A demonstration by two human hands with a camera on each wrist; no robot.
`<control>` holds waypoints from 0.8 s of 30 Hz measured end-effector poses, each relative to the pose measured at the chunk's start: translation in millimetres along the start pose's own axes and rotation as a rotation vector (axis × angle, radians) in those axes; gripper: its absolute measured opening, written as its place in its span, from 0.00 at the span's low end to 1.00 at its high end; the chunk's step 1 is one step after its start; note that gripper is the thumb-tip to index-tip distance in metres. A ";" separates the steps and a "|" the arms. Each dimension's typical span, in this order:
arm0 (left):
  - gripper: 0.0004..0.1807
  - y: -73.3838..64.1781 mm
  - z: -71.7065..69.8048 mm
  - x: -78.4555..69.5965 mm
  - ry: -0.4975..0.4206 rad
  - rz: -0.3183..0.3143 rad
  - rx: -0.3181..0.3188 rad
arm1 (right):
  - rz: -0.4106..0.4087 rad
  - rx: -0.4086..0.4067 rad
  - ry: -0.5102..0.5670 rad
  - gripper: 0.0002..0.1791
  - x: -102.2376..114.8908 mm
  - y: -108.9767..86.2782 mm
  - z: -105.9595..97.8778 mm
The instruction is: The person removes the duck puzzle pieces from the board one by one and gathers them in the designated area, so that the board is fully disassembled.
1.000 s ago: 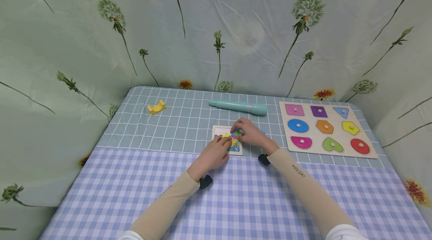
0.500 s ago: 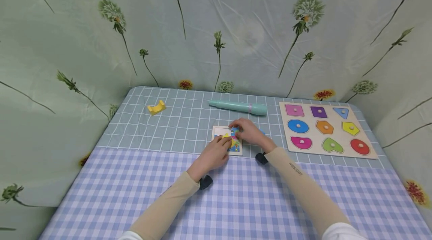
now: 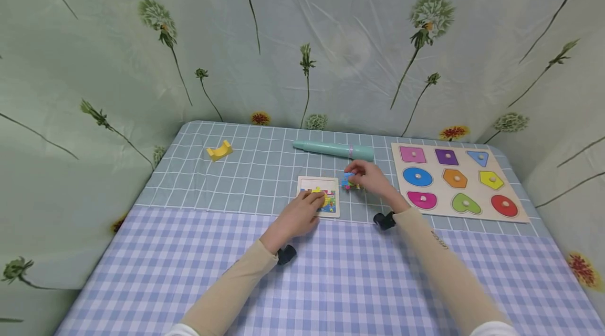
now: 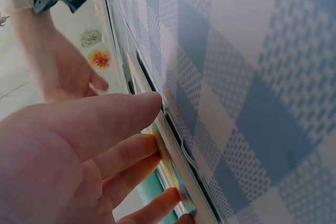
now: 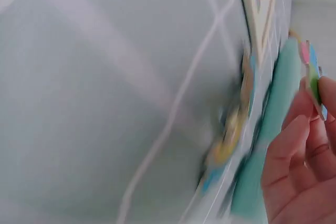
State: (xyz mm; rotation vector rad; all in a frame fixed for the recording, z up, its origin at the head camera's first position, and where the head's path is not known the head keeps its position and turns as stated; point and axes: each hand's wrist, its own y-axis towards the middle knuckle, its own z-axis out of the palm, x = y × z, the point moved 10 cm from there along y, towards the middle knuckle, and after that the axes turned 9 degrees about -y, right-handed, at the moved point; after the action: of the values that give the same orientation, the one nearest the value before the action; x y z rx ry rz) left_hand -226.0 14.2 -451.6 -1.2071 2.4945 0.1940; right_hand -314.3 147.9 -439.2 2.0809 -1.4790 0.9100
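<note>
My left hand (image 3: 298, 215) rests its extended fingertips on the jigsaw pictures in a small wooden puzzle tray (image 3: 312, 182). The left wrist view shows those fingers touching the tray's surface, the thumb by its edge. The tray's upper strip is bare; colourful pieces fill the part below. To the right of the tray, my right hand (image 3: 373, 178) pinches a thin puzzle piece (image 5: 313, 80) with green, pink and blue on it, raised above the cloth. Loose puzzle pieces (image 5: 226, 140) lie on the cloth below, blurred in the right wrist view and partly hidden by the hand in the head view.
Behind the tray lies a long teal tube-shaped object (image 3: 333, 149). A wooden shape board (image 3: 444, 210) with knobbed coloured shapes lies at the right. A yellow curved block (image 3: 219, 151) sits at the back left. Grid and checked cloths cover the table.
My right hand has lifted a puzzle piece from the tray's upper right and moved right with it, over the loose pieces. The left hand has stayed in place.
</note>
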 end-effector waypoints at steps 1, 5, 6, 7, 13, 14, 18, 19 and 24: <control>0.27 -0.1 0.4 0.7 -0.007 -0.006 0.007 | 0.025 -0.011 -0.010 0.09 -7.0 -2.8 -6.4; 0.28 -0.4 2.1 2.8 -0.028 -0.013 0.025 | 0.134 -0.036 -0.040 0.09 -36.4 -14.4 -28.2; 0.29 -0.3 2.5 3.3 -0.028 -0.012 0.028 | 0.158 -0.034 -0.039 0.10 -42.0 -17.4 -31.8; 0.29 -0.4 2.9 3.9 -0.031 -0.014 0.031 | 0.174 -0.028 -0.037 0.10 -47.1 -19.8 -34.4; 0.29 0.0 2.9 5.9 -0.030 -0.015 0.024 | 0.185 0.050 -0.066 0.09 -58.5 -27.4 -35.7; 0.29 -0.3 2.7 6.1 -0.033 -0.015 0.023 | 0.184 0.058 -0.087 0.08 -58.9 -27.1 -34.9; 0.29 -0.6 1.9 7.7 -0.052 -0.026 0.023 | 0.191 0.071 -0.185 0.06 -61.6 -23.2 -31.1; 0.29 -0.5 2.0 8.5 -0.060 -0.030 0.025 | 0.196 0.072 -0.211 0.05 -62.0 -22.2 -30.0; 0.29 0.5 2.5 11.1 -0.095 -0.024 0.048 | 0.213 0.071 -0.330 0.03 -59.7 -19.5 -27.4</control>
State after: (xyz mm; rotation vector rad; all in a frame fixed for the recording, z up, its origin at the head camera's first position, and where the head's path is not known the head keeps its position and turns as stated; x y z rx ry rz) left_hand -232.0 7.1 -458.1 -1.1804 2.3880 0.1797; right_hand -316.1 212.2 -462.6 2.2387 -1.8907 0.7263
